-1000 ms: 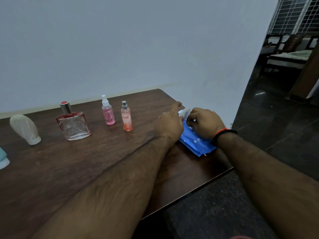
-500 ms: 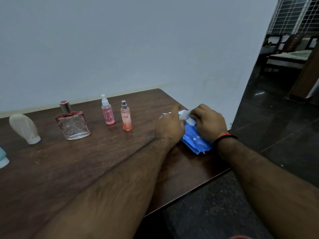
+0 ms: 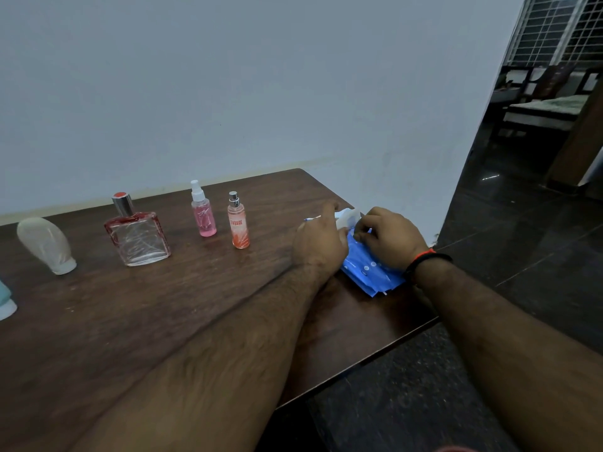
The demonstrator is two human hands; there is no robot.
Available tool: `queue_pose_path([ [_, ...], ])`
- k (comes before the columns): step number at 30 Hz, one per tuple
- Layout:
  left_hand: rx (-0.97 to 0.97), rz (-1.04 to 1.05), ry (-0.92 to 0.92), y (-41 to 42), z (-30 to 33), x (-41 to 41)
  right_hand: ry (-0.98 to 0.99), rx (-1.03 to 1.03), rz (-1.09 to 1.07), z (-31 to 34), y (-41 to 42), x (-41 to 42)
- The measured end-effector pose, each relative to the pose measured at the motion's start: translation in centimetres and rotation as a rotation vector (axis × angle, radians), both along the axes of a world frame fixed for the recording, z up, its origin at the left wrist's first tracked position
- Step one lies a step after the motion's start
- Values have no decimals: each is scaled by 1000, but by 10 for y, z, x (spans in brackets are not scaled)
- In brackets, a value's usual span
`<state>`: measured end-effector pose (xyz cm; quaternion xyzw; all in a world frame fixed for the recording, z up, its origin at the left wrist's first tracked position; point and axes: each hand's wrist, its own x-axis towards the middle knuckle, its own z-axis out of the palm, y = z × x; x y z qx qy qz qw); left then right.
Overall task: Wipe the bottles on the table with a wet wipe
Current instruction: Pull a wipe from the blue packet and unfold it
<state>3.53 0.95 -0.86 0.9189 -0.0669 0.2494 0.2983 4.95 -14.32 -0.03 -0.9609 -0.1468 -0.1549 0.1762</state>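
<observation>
Blue-green tube (image 3: 5, 300): seen only in part at the 9 o'clock edge of the table (image 3: 146, 321).
White tube (image 3: 45, 244): stood on its cap, tilted, just to the right of the blue-green one.
Square glass bottle (image 3: 138, 238): stood upright at about 10 o'clock, with a silver and red cap.
Pink spray bottle (image 3: 203, 210): stood upright near the middle, close to the wall.
Orange spray bottle (image 3: 239, 223): stood just beside the pink one. No bottle looks wiped yet.
Left hand (image 3: 321, 243): laid on the blue pack (image 3: 368, 269) at 2 o'clock; its fingers are hidden behind the hand, so its grip cannot be told.
Wet wipe (image 3: 347, 218): a white bit is seen poking up between the two hands, at the top of the pack.
Right hand (image 3: 390, 241): curled over the pack's top, and it seems to pinch the wipe.
Step, as a guess: one wipe is being taken out.
How to do it well: the pack should be held flat, and the wipe pulled slowly so only one comes out.
</observation>
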Motion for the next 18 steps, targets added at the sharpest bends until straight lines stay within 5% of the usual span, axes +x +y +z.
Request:
queue_pose_path([
  [18, -92, -56, 49, 0, 6, -1, -192, 75, -79, 5, 6, -7],
])
